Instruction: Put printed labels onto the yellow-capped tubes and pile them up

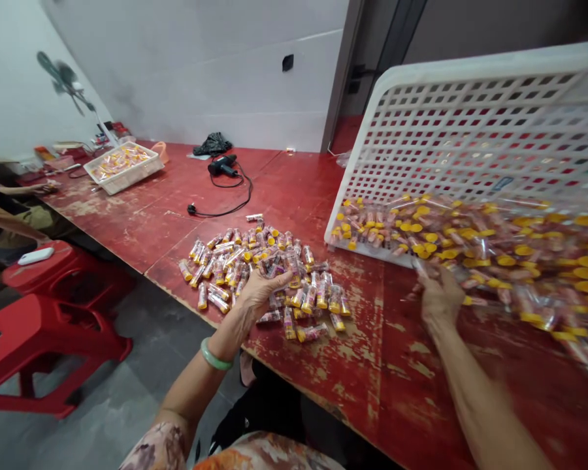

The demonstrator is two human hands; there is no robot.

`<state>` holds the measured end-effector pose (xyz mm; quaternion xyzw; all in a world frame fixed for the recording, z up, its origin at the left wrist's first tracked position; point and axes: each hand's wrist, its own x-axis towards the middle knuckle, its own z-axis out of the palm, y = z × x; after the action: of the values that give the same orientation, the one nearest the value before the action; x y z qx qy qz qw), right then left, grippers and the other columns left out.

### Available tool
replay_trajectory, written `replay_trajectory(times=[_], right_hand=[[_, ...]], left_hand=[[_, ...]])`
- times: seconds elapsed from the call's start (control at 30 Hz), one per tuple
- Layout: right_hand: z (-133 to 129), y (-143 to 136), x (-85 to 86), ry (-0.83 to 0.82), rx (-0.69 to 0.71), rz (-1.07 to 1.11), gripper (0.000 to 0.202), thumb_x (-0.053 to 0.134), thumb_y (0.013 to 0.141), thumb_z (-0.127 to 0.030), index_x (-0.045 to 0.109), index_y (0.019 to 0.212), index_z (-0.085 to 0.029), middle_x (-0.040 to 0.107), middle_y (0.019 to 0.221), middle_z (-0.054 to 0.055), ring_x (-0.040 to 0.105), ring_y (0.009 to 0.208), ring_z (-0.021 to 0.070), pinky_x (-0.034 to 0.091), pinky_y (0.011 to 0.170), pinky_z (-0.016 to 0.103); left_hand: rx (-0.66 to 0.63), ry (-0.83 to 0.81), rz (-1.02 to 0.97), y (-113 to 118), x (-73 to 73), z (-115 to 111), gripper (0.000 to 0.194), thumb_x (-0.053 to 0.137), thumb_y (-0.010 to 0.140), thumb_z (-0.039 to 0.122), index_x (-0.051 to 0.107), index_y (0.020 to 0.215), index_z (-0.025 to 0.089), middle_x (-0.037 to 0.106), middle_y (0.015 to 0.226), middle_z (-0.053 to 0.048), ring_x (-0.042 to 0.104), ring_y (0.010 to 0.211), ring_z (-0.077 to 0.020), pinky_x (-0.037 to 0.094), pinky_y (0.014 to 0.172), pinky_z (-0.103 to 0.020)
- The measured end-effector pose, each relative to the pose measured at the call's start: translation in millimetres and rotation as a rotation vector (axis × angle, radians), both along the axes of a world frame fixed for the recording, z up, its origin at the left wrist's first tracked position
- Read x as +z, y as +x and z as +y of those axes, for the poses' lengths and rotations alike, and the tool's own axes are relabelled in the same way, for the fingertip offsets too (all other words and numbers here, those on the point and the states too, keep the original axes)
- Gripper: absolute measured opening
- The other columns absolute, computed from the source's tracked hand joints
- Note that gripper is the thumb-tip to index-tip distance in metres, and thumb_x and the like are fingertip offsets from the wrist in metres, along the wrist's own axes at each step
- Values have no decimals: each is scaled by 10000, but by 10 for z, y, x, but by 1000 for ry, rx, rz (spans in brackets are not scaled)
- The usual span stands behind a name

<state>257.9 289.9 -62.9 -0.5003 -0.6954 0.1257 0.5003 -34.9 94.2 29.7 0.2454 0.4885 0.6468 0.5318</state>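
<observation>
Small tubes with yellow caps, each in clear wrapping, lie in a loose pile [235, 261] on the red table. My left hand [261, 290] rests on the right part of this pile, thumb stretched out to the right and apart from the fingers, which reach in among the tubes. At the lower edge of a tilted white plastic basket [379, 140] is my right hand [441, 303]. Its fingers are bent and blurred, close to a wrapped tube, and I cannot tell whether they grip it. Many more yellow-capped tubes [507, 261] fill the basket's low side and spill onto the table.
A black hair dryer [223, 166] with its cord and a black plastic bag [213, 144] lie farther back. Another white basket [122, 186] of wrapped pieces stands at the far left. Red stools [27, 326] are left of the table [353, 385]. A person's arm [10, 219] shows beyond them.
</observation>
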Motion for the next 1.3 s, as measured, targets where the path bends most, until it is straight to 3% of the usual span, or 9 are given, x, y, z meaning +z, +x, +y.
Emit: replay_trajectory(times=[0.13,0.27,0.43,0.63,0.77,0.87,1.0,1.17,1.3], right_hand=[[-500,-52,127,-176,88,378,332,513,794,-442,666,837,-150,557,628,41,502,458,145,410,412,309],[-954,-78,210,-620,176,1003,375,781,518,-297,684,860,-179,620,746,38,505,516,102,377,383,217],[-1271,-46,354,-776,182,1197,411,795,447,-246,696,839,-174,628,830,31,495,560,77,393,398,177],[-1730,-235,382,-961,330,998,284,802,520,-352,638,633,-151,516,545,-13,396,436,56,315,346,164],[-2021,-474,518,-1048,355,831,431,835,515,-372,692,867,-171,558,560,-27,462,462,69,413,419,169],[-2126,-565,654,-1023,352,767,427,844,493,-347,717,856,-161,642,656,5,507,501,83,454,452,184],[-2139,-562,701,-955,316,793,278,822,488,-334,723,669,-148,633,584,10,502,471,90,442,428,199],[-2096,-481,659,-1019,361,775,219,791,515,-322,710,623,-149,603,513,-2,481,430,76,402,423,195],[-2029,-425,681,-1033,457,637,208,765,535,-325,689,588,-138,554,476,-19,425,410,53,341,414,188]], left_hand=[[209,-90,276,-163,-20,118,384,765,614,446,657,810,134,647,669,-37,622,587,-187,436,487,-257],[335,-96,382,-458,81,264,257,748,637,347,605,589,139,543,477,-11,598,599,-198,354,480,-234],[417,-105,380,-593,246,224,188,641,736,302,603,634,148,540,488,-19,591,622,-180,338,498,-225],[236,-118,216,77,94,-119,291,628,718,367,650,881,128,648,664,-62,613,573,-171,425,484,-245],[-115,-118,-46,675,-105,-361,399,778,601,355,679,885,93,671,679,-95,616,545,-168,461,489,-253],[-162,-5,-153,926,-165,-497,393,842,539,261,700,867,98,702,790,-85,634,653,-147,498,620,-239],[-215,-15,-163,1002,-183,-563,328,836,563,196,719,857,113,718,851,-64,642,760,-144,500,763,-250],[-305,-197,-150,975,-212,-557,343,820,597,250,712,899,127,710,807,-58,622,625,-142,506,586,-257],[-295,-217,-145,968,-225,-525,359,834,563,223,706,879,111,706,826,-74,636,668,-160,520,616,-268]])
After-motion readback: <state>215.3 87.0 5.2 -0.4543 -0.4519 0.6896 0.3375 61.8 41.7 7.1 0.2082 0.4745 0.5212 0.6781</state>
